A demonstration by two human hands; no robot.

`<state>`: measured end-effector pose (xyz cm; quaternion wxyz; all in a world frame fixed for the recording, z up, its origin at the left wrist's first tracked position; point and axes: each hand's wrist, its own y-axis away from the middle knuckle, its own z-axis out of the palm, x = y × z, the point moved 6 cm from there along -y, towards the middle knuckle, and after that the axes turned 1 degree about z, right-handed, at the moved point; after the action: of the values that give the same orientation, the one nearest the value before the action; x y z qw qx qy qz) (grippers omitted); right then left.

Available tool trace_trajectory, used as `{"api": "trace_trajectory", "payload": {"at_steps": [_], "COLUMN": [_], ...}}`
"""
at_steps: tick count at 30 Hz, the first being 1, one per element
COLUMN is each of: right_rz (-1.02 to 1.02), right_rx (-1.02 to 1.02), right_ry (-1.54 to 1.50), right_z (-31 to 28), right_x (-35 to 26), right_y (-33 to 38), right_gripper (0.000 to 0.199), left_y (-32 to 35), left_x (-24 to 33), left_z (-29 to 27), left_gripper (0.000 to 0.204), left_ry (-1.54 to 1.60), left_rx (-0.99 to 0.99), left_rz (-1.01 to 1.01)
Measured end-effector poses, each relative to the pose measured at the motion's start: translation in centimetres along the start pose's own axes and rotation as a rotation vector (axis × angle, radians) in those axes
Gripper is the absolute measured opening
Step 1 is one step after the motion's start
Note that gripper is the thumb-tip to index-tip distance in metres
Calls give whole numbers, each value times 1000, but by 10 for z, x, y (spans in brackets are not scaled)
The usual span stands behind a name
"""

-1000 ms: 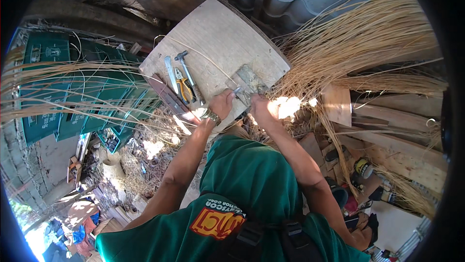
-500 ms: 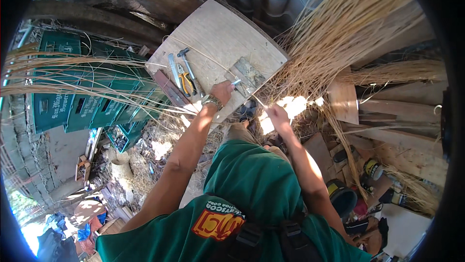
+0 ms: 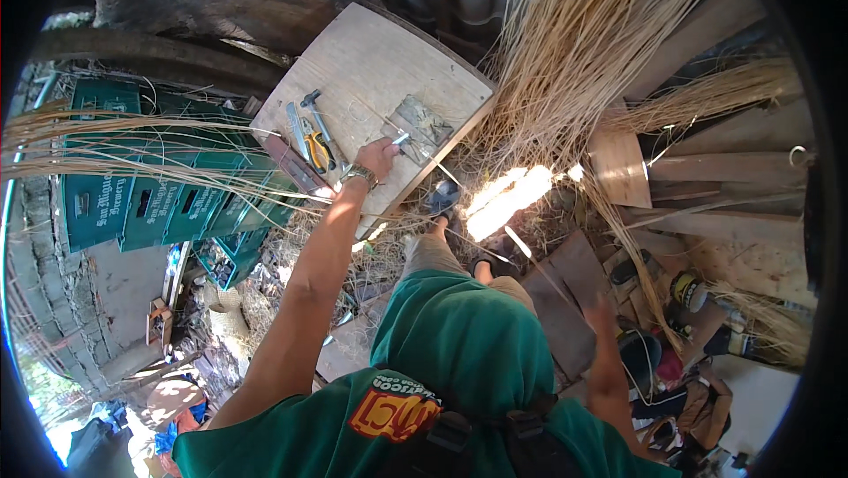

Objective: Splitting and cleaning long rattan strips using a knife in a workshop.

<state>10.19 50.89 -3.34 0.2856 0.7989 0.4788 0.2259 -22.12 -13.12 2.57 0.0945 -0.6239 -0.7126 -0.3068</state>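
Note:
My left hand [image 3: 378, 160], a watch on its wrist, is closed around a short pale tool [image 3: 402, 139] at the right side of a wooden tabletop [image 3: 371, 58]. The tool presses near a dark flat plate [image 3: 426, 117] fixed on the wood; its working edge is too small to make out. From there a thin cane strip [image 3: 545, 271] slants down over the floor to my right hand [image 3: 603, 319]. That hand is smeared by motion, low on the right, with the strip's end at its fingers. Pliers [image 3: 316, 149] with yellow-black handles and a hammer [image 3: 314, 105] lie left of my left hand.
A metal blade [image 3: 295, 125] and a brown bar [image 3: 296, 163] lie by the pliers. Long cane strands [image 3: 601, 36] lean at the right; more cross green crates [image 3: 150, 200] at the left. Planks [image 3: 733, 186] and a dark bucket [image 3: 638, 356] stand to the right.
My right hand has swung down and right, away from the tabletop, drawing out a longer stretch of cane strip. My left hand stays at the plate; the whole view has shifted slightly.

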Motion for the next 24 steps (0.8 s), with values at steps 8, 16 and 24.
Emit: {"api": "trace_trajectory", "payload": {"at_steps": [8,16,24], "right_rz": [-655,-985,33], "right_rx": [-548,424,-551], "right_ry": [-755,-164,465], "right_z": [-150,-76,47], "right_x": [-498,-366,7], "right_y": [22,-1,-20], "right_gripper": [56,21,53], "left_y": [9,6,9], "left_x": [-6,4,1], "left_z": [-3,-4,-5], "left_gripper": [26,24,23], "left_ry": [-67,-11,1], "left_rx": [3,32,3], "left_rz": [-40,-15,-1]}}
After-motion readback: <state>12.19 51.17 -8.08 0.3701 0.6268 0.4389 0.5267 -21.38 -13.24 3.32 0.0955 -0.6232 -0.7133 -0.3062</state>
